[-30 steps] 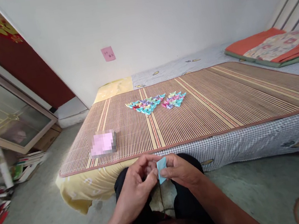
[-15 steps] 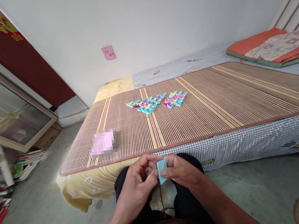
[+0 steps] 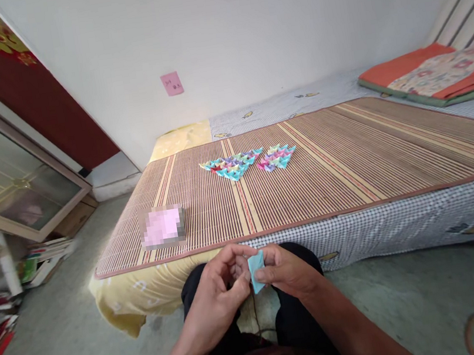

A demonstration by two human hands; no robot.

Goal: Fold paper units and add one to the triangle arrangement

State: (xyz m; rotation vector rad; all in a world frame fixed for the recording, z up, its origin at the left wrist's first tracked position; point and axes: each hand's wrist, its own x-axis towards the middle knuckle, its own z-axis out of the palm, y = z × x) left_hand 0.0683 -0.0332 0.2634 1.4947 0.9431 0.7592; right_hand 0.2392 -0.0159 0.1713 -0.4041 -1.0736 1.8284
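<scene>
Pinching folded blue paper [image 3: 255, 265] in right hand [image 3: 294, 276], with thumb [image 3: 264, 275] pressed flat on near face and forefinger tucked behind, mostly hidden. Closed firmly at right edge of paper. Holding it roughly upright, slightly slanted, above the gap between knees in dark trousers [image 3: 286, 312], just off near edge of bed. Cannot make out remaining right fingers, tucked behind hand. Holding left hand [image 3: 216, 290] at other side of paper, palm turned inward. Arching left forefinger [image 3: 239, 249] over to top corner of paper, touching or nearly so, cannot tell which. Resting left thumb [image 3: 239, 288] right by left edge, tip at the paper. Leaving visible gap between left thumb and forefinger, about half spread; cannot tell whether gripping or only steadying. Curling other left fingers loosely toward palm, partly in shade. Farther out on striped mat [image 3: 330, 175]: larger group of folded colored pieces [image 3: 231, 165] near far side, with smaller group [image 3: 277, 156] just beside, to the right. Nearer, at left end of mat, pink block [image 3: 162, 227], pixelated. Under mat, yellow cloth [image 3: 147, 292] at left and checked sheet [image 3: 388, 232] along front. Folded orange bedding [image 3: 402, 65] at far right, on sheet. Pink note [image 3: 172, 84] on wall [image 3: 262, 19] behind, with writing too small to read.
</scene>
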